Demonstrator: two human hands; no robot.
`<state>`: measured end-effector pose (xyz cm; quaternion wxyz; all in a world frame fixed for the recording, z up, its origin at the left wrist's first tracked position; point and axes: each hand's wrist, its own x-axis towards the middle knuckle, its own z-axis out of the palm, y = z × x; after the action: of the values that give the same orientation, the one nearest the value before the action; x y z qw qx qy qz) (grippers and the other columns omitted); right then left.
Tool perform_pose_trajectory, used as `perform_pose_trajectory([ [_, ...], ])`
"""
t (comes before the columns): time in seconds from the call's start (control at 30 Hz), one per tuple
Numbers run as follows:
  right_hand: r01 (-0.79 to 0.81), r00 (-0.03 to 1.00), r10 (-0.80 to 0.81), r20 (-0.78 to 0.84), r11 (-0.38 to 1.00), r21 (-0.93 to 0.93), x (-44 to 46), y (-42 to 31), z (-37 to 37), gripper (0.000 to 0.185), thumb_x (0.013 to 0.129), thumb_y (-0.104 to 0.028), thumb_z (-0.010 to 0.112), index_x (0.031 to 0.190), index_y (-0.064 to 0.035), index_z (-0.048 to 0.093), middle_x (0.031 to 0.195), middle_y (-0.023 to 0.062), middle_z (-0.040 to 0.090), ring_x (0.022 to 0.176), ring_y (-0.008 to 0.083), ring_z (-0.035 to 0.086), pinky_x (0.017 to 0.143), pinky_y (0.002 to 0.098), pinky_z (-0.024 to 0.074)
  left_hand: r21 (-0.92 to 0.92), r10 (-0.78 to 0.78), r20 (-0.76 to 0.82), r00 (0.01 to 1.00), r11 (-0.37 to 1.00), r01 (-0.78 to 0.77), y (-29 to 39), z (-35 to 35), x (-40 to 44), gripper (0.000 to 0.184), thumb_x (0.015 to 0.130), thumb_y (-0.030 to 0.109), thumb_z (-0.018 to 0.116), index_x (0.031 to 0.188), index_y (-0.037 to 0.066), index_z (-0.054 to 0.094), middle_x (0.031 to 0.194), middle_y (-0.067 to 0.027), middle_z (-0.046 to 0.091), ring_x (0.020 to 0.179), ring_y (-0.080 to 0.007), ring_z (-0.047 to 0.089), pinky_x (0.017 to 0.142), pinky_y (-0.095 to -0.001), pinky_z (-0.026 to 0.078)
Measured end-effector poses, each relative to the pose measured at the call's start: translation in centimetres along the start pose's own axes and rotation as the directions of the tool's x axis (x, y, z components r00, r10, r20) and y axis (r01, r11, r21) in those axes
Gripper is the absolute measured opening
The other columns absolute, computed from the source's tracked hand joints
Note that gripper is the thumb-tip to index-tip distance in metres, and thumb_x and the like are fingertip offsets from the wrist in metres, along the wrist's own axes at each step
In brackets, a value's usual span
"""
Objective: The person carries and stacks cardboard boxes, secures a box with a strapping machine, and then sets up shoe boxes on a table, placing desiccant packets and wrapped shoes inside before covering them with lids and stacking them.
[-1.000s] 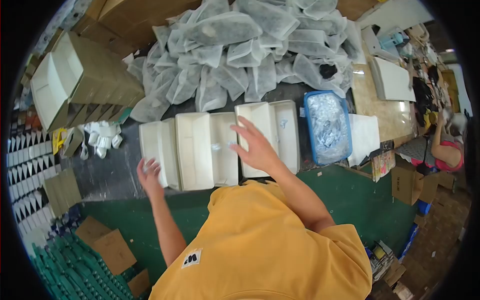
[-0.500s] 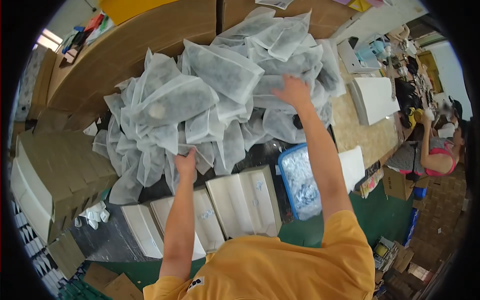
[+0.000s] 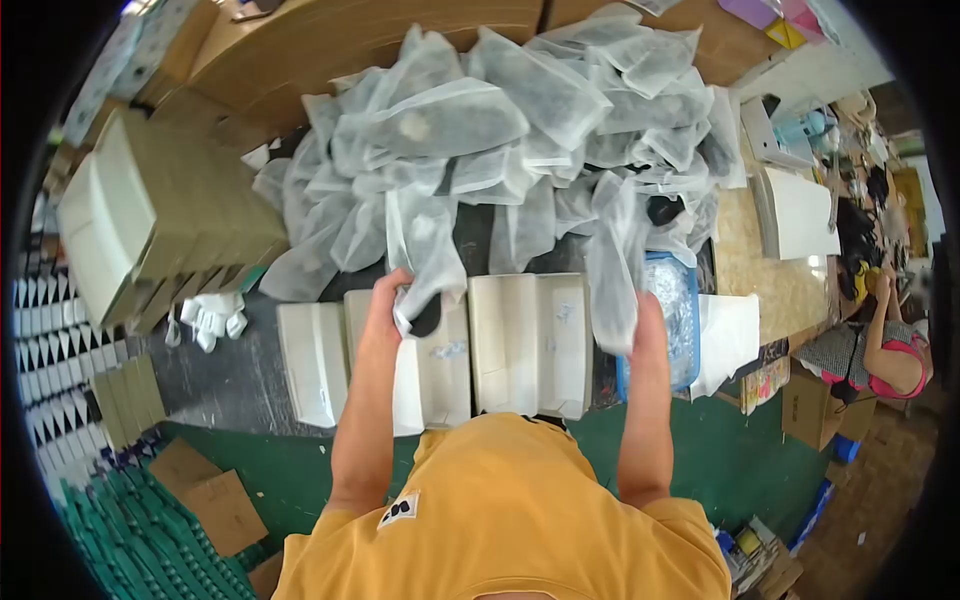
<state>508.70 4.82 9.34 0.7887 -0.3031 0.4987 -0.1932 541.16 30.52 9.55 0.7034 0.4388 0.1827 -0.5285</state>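
My left hand point(image 3: 391, 292) is closed on the near end of a translucent white bag point(image 3: 425, 240), above the open cream boxes point(image 3: 448, 365). A black, rounded thing shows at this bag's lower end; its kind is unclear. My right hand point(image 3: 647, 312) grips another white bag point(image 3: 614, 255) by its side near the lower end, with the fingers partly hidden. That bag hangs long and narrow beside a blue-rimmed tray point(image 3: 690, 378) of clear crinkled plastic. Beyond both hands lies a heap of similar filled bags point(image 3: 445, 115), with dark shapes faintly visible inside.
Stacked cardboard-coloured boxes point(image 3: 190, 215) stand at left, near small white pieces point(image 3: 213, 318). A white stack point(image 3: 795, 213) lies on the right-hand table. Another person point(image 3: 890, 350) works at far right. Brown cartons point(image 3: 215, 490) sit on the floor at lower left.
Both hands have drawn back from the heap toward my body, each bringing a bag along. The right hand, earlier spread over the heap, is now closed. The view has shifted.
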Motion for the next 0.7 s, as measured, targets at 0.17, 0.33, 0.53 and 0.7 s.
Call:
perform_pose_trajectory([
  [0.17, 0.234, 0.972, -0.235, 0.023, 0.971, 0.047, -8.2, 6.1, 2.3, 0.045, 0.089, -0.010, 0.058, 0.132, 0.0026, 0.052, 0.116, 0.0141, 0.066, 0.103, 0.0244, 0.066, 0.091, 0.0357, 0.0531, -0.065, 0.010, 0.096, 0.995, 0.998, -0.004, -2.4, -2.5, -8.8, 0.052, 0.089, 0.030, 0.059, 0.132, 0.003, 0.053, 0.121, -0.0143, 0.064, 0.108, -0.0284, 0.065, 0.093, -0.0420, 0.054],
  [0.33, 0.340, 0.934, -0.217, 0.284, 0.784, -0.519, -10.6, 11.6, 8.1, 0.047, 0.088, -0.010, 0.059, 0.132, 0.0014, 0.053, 0.118, 0.0181, 0.065, 0.105, 0.0269, 0.064, 0.091, 0.0365, 0.0515, 0.395, 0.075, -0.059, 0.995, 0.918, -0.046, -6.6, -8.2, -13.8, 0.067, 0.097, 0.049, 0.046, 0.141, -0.001, 0.045, 0.131, -0.0172, 0.059, 0.118, -0.0324, 0.059, 0.104, -0.0411, 0.044],
  [0.53, 0.571, 0.785, -0.385, 0.485, 0.148, -0.807, -7.6, 18.9, 15.2, 0.041, 0.090, -0.023, 0.061, 0.125, -0.0009, 0.058, 0.089, 0.0250, 0.068, 0.069, 0.0392, 0.066, 0.065, 0.0436, 0.0524, 0.976, 0.416, 0.062, 0.907, 0.165, -0.142, -14.6, -7.8, -8.5, 0.073, 0.096, 0.038, 0.055, 0.145, -0.009, 0.030, 0.144, -0.0327, 0.039, 0.133, -0.0441, 0.042, 0.111, -0.0448, 0.033],
  [0.7, 0.471, 0.601, -0.761, 0.243, 0.091, -0.878, 8.9, 0.1, 6.8, 0.017, 0.086, -0.015, 0.062, 0.094, -0.0010, 0.067, 0.086, 0.0159, 0.070, 0.078, 0.0347, 0.066, 0.071, 0.0412, 0.0525, 0.849, 0.444, 0.478, 0.758, -0.453, -0.271, -17.9, -7.4, -7.3, 0.077, 0.087, 0.022, 0.067, 0.146, -0.006, 0.028, 0.150, -0.0354, 0.026, 0.134, -0.0499, 0.036, 0.108, -0.0484, 0.037],
])
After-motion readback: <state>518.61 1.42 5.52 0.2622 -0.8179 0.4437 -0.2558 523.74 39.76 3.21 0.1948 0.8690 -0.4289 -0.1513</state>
